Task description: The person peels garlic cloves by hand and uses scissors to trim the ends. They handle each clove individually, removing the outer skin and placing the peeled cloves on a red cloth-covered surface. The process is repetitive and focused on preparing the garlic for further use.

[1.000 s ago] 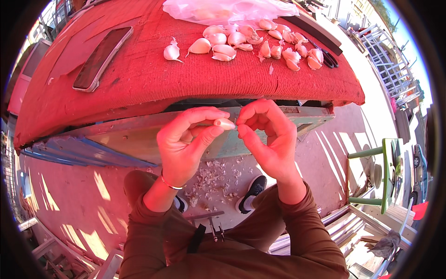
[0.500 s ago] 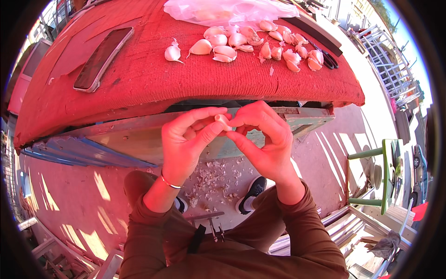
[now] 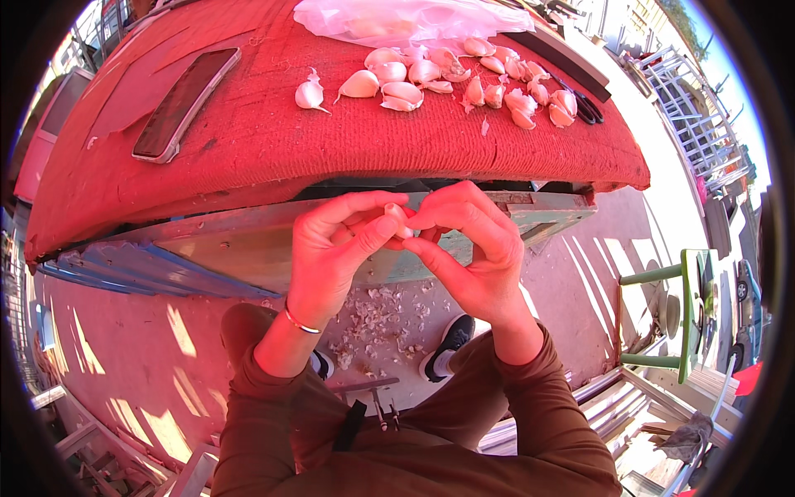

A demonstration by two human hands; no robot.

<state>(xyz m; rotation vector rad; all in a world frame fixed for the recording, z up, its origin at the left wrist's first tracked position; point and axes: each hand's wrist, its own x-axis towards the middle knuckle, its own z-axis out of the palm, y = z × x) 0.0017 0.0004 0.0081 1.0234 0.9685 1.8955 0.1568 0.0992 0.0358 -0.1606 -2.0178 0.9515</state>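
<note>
A garlic clove (image 3: 398, 219) is pinched between both hands, just out from the table's front edge. My left hand (image 3: 338, 244) grips it from the left with thumb and forefinger; a bracelet circles that wrist. From the right, my right hand (image 3: 472, 244) has its thumb and fingertips closed against the clove. Fingers cover part of the clove, so how much skin is on it is hard to tell. Behind the hands, several garlic cloves (image 3: 402, 96) lie in a loose group on the red cloth (image 3: 273, 141). One garlic clove (image 3: 310, 94) rests apart on their left.
A phone (image 3: 184, 108) lies at the left of the cloth. A pale plastic bag (image 3: 406, 21) sits behind the garlic, with black-handled scissors (image 3: 586, 108) at the right. Peelings (image 3: 385, 323) litter the floor between my shoes. A green stool (image 3: 687, 315) lies on its side at right.
The clove has turned slightly in my fingers and stands a little more upright. Both hands stay almost in place.
</note>
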